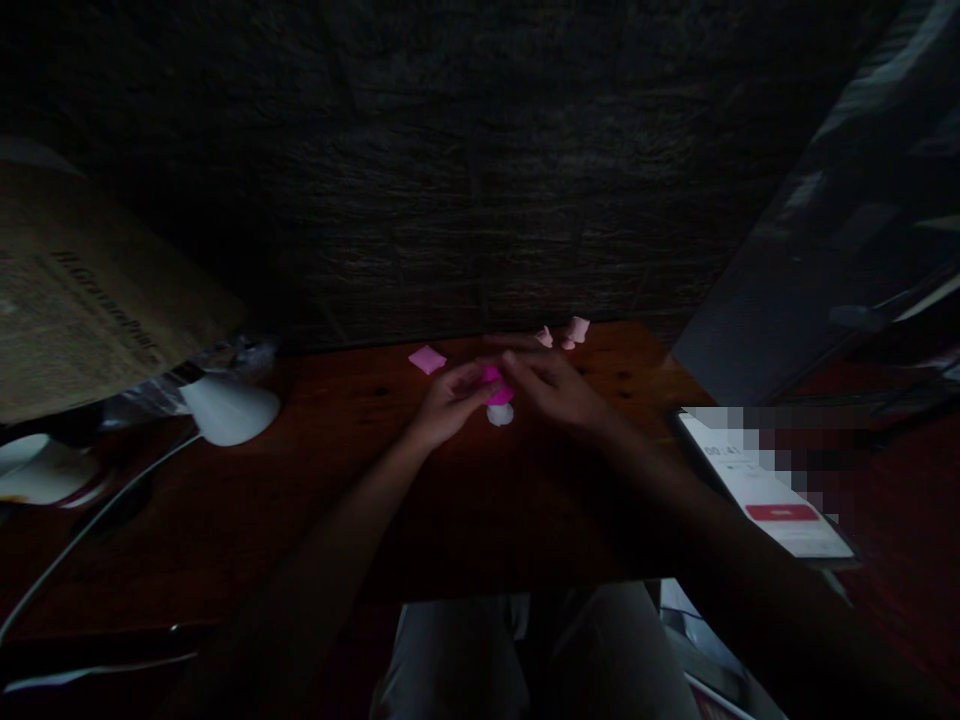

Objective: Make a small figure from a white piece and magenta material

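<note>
In the dim middle of the table, my left hand [456, 400] has its fingers and thumb closed round a bright pink soft-looking piece [496, 388]. A small white piece [500, 414] shows just below the pink one; I cannot tell whether they are joined. My right hand [556, 388] is beside and partly over the pink piece, its fingers stretched out and its thumb apart. Whether its fingertips touch the pink piece is unclear. A flat pink square piece [427, 359] lies beyond my left hand. Pale pink pieces [576, 330] lie behind my right hand.
A lamp with a printed shade [90, 290] and white base [231, 410] stands at left on the wooden table [337, 500], its cord trailing forward. Nearby is a white cup [37, 468]. A lit phone [757, 485] lies at right. A dark wall [465, 180] rises behind.
</note>
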{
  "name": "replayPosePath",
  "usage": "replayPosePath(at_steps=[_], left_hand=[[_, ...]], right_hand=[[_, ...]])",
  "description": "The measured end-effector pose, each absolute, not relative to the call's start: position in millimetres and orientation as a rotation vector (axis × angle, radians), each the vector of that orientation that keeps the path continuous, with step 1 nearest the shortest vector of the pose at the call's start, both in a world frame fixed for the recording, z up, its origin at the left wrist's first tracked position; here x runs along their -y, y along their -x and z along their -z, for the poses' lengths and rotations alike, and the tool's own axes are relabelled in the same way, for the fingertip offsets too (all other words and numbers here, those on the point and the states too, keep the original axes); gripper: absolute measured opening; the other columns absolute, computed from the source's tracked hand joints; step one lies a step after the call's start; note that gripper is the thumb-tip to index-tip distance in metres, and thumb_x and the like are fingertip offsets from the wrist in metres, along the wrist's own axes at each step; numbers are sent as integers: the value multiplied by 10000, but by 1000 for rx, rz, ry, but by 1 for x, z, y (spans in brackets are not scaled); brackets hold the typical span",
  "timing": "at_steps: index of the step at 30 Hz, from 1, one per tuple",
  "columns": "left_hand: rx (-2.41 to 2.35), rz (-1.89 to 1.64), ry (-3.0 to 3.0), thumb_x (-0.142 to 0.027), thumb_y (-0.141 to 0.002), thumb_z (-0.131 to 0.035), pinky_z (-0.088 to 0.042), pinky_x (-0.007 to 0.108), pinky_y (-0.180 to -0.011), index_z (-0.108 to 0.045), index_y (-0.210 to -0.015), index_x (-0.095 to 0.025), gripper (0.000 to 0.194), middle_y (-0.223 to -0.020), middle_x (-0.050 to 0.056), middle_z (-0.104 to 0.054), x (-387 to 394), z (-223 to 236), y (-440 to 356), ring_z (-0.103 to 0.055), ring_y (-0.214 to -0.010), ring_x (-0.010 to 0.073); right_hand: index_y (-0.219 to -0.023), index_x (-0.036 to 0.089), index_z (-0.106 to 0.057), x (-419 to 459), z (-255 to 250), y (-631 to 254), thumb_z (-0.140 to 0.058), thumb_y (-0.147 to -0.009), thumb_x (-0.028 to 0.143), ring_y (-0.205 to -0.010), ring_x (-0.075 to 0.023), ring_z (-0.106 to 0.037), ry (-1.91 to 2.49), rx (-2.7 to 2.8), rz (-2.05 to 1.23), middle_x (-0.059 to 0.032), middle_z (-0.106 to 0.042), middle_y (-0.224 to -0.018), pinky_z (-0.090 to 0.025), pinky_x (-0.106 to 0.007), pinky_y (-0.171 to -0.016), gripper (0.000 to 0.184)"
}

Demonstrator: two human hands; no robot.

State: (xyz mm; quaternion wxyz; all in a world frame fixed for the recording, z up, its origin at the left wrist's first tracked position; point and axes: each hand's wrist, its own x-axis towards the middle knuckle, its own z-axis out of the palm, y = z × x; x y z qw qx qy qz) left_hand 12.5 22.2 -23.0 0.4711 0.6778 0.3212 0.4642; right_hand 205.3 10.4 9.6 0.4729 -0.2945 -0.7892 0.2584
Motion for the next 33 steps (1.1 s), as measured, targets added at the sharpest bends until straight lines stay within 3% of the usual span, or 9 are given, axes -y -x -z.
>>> replayPosePath(at_steps=[4,11,15,21,26,30,33], left_hand=[[-787,-1142,-1624,-447,-794,-788,-556,354,-918,-727,-1089,-195,393,-1077,66,-775,-22,23,-14,-708,-1059,222],[-810,-1163,-1686,-482,-821,-765,-560,352,-886,-730,-1013,-185,355,-1058,65,-777,-24,25,-13,-714,-1000,214],[-820,-1168,-1666,-491,-794,-787,-556,346,-890,-738,-1031,-190,387,-1081,64,-780,-24,26,-13,-713,-1008,213],[-844,-1169,-1640,-482,-791,-787,-553,354,-892,-728,-1030,-187,384,-1063,64,-774,-23,25,-13,-708,-1017,221],[-851,-1148,-1675,-482,-800,-784,-553,337,-869,-730,-978,-193,344,-1001,40,-770,-21,21,-14,-700,-965,203],[-830,-1163,-1652,-478,-809,-776,-548,331,-873,-730,-1004,-191,350,-1015,45,-765,-22,22,-13,-693,-965,193],[-821,-1149,-1671,-492,-806,-774,-543,331,-858,-723,-977,-182,357,-986,46,-757,-22,23,-13,-691,-959,200]], right_hand=[[-1066,314,-813,-13,-10,-207,-450,-1045,569,-1318,-239,-606,712,1987,-562,-54,-729,-1311,-400,-480,-1178,444],[-1287,305,-736,-15,-8,-215,-532,-1036,450,-1417,-285,-522,705,2090,-353,-78,-623,-1480,-362,-560,-1194,355],[-1266,317,-747,-16,-7,-217,-543,-1033,426,-1412,-287,-522,695,2149,-317,-68,-670,-1418,-366,-575,-1191,328],[-1404,308,-651,-17,-7,-217,-540,-1030,448,-1414,-287,-521,684,2129,-322,-82,-642,-1458,-368,-568,-1189,415],[-1282,289,-738,-19,-7,-217,-492,-1050,454,-1348,-272,-585,653,2114,-358,-78,-739,-1299,-393,-542,-1181,376],[-1356,298,-688,-17,-7,-215,-518,-1031,490,-1344,-272,-583,679,2081,-409,-78,-696,-1378,-401,-540,-1172,415],[-1279,304,-734,-15,-9,-213,-491,-1042,497,-1333,-267,-599,663,2085,-442,-70,-734,-1308,-394,-533,-1180,391]])
